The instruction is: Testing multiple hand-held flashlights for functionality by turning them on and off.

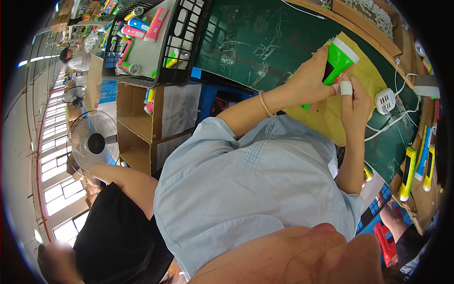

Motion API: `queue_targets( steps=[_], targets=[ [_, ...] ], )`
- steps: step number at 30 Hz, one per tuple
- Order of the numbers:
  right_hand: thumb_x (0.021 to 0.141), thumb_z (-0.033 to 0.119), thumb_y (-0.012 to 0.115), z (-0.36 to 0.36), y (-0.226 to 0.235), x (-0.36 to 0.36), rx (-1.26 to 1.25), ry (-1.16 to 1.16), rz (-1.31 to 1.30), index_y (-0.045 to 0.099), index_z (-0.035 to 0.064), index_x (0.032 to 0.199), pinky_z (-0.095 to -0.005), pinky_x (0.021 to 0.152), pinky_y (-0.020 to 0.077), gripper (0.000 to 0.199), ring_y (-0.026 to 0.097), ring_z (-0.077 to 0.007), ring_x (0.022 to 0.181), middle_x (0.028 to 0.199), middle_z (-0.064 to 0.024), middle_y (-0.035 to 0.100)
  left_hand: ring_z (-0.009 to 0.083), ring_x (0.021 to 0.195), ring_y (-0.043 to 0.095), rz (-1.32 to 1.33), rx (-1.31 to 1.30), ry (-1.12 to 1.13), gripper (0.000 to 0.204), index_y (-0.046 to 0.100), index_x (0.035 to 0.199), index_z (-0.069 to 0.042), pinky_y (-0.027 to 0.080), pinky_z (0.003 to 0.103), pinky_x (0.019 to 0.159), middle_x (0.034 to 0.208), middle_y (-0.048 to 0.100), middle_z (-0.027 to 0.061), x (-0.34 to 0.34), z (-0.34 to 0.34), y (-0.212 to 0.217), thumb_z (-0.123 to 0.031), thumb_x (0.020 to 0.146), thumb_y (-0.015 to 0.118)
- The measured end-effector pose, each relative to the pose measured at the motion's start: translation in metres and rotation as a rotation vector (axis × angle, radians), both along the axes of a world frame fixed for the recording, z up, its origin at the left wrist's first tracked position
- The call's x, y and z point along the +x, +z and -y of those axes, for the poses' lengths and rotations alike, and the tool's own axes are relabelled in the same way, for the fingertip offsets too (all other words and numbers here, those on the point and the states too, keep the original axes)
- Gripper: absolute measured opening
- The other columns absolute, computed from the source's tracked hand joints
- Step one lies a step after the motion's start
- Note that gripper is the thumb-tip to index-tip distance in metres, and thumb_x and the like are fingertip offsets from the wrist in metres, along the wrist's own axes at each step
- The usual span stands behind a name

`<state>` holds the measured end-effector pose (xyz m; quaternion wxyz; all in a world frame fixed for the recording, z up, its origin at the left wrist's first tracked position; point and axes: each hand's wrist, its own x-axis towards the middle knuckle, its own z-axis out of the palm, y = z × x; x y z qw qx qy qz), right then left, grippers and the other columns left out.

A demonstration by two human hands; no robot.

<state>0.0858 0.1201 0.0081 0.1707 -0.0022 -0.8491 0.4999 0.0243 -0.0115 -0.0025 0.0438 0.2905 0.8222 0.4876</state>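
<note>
A green flashlight (341,57) with a white head rim and a dark panel is tilted over the yellow cloth (373,71) on the bench. My left hand (309,78) wraps round its body, and a beige band circles that wrist. Against the flashlight's near side, my right hand (355,102) is closed, with white wrapping on a finger. The right fingertips press at the body, partly hiding the spot they touch. The flashlight's green tail (308,107) shows below my left hand.
A black crate (176,75) of coloured flashlights stands at the left, above cardboard boxes (135,118). A white multi-port charger (385,101) with cables lies right of the cloth. Yellow and blue flashlights (407,173) lie at the right edge. A fan (94,142) and another person (118,232) are at left.
</note>
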Motion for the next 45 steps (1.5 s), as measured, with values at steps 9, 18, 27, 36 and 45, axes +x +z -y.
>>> queue_targets(
  steps=[9, 18, 27, 36, 45],
  targets=[
    [0.087, 0.009, 0.046, -0.007, 0.008, 0.038, -0.650, -0.349, -0.309, 0.054, 0.0037, 0.082, -0.0152, 0.046, 0.0254, 0.011, 0.038, -0.0031, 0.055, 0.070, -0.0016, 0.051, 0.0264, 0.086, 0.054, 0.087, 0.597, 0.513, 0.040, 0.041, 0.105, 0.000, 0.045, 0.034, 0.076, 0.094, 0.052, 0.0122, -0.065, 0.080, 0.057, -0.009, 0.073, 0.062],
    [0.089, 0.016, 0.047, -0.025, -0.069, 0.041, 0.018, -0.404, -0.018, 0.057, 0.0006, 0.084, -0.0229, 0.051, 0.0367, 0.019, 0.046, -0.0095, 0.056, 0.063, 0.0001, 0.051, 0.0292, 0.086, 0.058, 0.080, 1.086, 0.384, 0.035, 0.040, 0.114, 0.005, 0.050, 0.040, 0.073, 0.102, 0.053, 0.0171, -0.071, 0.189, 0.041, -0.007, 0.082, 0.047],
    [0.085, 0.010, 0.048, -0.023, -0.064, 0.045, 0.153, -0.302, 0.081, 0.057, 0.0007, 0.083, -0.0259, 0.051, 0.0396, 0.013, 0.051, -0.0165, 0.055, 0.066, -0.0094, 0.057, 0.0255, 0.075, 0.064, 1.263, -0.460, 0.273, 0.040, 0.059, 0.096, 0.003, 0.051, 0.033, 0.064, 0.085, 0.064, 0.0160, 0.099, 0.231, -0.208, -0.033, 0.083, 0.049],
    [0.077, 0.003, 0.056, -0.040, -0.064, 0.030, 0.654, 0.039, 0.058, 0.052, 0.0014, 0.078, -0.0377, 0.044, 0.0375, 0.005, 0.050, -0.0301, 0.053, 0.063, -0.0134, 0.047, 0.0272, 0.097, 0.058, 0.638, -2.054, 1.732, 0.032, 0.050, 0.114, -0.017, 0.044, 0.044, 0.080, 0.111, 0.058, 0.0041, 0.269, 0.520, 0.147, -0.023, 0.084, 0.042],
    [0.078, 0.008, 0.057, -0.043, -0.081, 0.032, 0.645, 0.090, 0.171, 0.050, 0.0008, 0.076, -0.0376, 0.042, 0.0380, 0.010, 0.049, -0.0288, 0.051, 0.063, -0.0119, 0.048, 0.0344, 0.103, 0.053, 0.686, -2.031, 1.502, 0.041, 0.044, 0.120, -0.009, 0.046, 0.044, 0.081, 0.115, 0.053, 0.0152, 0.302, 0.534, 0.189, -0.012, 0.080, 0.052]
  ],
)
